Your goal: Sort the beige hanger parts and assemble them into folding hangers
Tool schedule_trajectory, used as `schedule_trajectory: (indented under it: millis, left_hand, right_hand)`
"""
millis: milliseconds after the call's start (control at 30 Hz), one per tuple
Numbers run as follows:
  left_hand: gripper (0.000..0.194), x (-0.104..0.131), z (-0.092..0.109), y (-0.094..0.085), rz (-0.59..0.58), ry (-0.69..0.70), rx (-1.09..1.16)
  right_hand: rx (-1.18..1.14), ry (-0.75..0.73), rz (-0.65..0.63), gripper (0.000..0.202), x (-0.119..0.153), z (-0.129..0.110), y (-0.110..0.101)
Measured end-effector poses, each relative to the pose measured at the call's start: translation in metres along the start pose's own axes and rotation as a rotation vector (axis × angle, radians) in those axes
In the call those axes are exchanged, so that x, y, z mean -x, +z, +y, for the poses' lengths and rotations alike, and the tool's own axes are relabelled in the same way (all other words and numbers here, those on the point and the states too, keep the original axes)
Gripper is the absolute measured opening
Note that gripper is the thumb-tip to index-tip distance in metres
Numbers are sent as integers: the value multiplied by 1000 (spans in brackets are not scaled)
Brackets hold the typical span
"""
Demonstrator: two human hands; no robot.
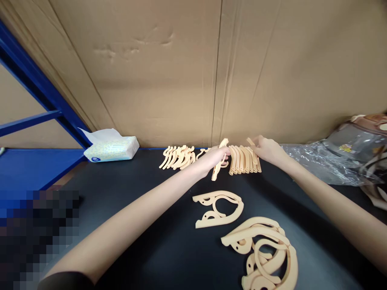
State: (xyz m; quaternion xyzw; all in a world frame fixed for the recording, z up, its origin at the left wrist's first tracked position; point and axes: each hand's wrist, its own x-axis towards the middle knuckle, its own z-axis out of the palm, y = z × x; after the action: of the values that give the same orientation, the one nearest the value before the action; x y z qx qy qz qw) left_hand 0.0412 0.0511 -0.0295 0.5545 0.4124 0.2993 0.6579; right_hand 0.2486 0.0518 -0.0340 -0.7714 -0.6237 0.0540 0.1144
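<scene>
- Left hand (213, 158): fingers closed round a piece (215, 172), held slanted above the table, likely for control.
- Right hand (266, 150): at the row's (241, 160) right end, fingertips pinching a slat (250, 141), slightly blurred.
- Row ranked side by side, presumably for easy picking.
- Both arms stretched forward, wrists low.

The pale pieces (237, 159) at the tabletop's (169, 241) far edge look like smooth plastic; the bag (320, 161) near its right corner looks shiny and crinkly.
</scene>
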Motion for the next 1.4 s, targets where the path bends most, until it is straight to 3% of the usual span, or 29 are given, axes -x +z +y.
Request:
schedule_trajectory:
  millis: [300,833,1033,1200,1400]
  left_hand:
    - [8,-29,-5,12,-57,-52,38]
    - [12,-34,-5,13,-43,-79,31]
    - [14,-32,-2,8,22,-91,12]
    - [16,-35,-2,4,17,-113,19]
    - [18,-39,-1,8,-23,-165,37]
  right_hand:
    - [79,-29,-46,43,-1,4,7]
    - [-117,-158,-116,44,-1,3,6]
    - [-125,-79,-125,38,-7,16,-5]
    - [-99,27,-246,47,-6,25,-8]
    - [-163,18,-365,56,-2,16,-5]
